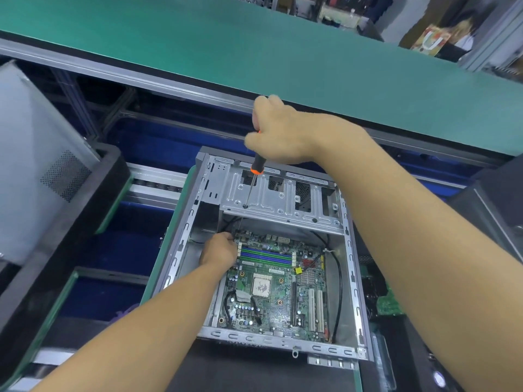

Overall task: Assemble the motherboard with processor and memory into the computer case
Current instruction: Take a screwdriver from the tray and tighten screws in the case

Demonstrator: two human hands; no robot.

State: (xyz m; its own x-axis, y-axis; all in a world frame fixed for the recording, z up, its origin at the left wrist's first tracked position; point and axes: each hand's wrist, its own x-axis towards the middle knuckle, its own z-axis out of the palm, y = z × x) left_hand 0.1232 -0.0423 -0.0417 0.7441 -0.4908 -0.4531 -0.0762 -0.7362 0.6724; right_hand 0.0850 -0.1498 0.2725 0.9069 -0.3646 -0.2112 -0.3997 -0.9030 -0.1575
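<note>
Inside the computer case [254, 336] lies the motherboard [271, 290]. At its far-left corner the left hand [219, 250] curls its fingers (hold not visible). The right hand [278, 134] grips the screwdriver [257, 165], shaft near upright, tip on the drive cage [266, 203] beyond the board.

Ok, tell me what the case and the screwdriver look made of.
The case: bare sheet metal, probably steel, dull silver-grey with stamped slots and folded edges. The screwdriver: grip likely matte black plastic or rubber with an orange collar; shaft thin bright metal.
</note>
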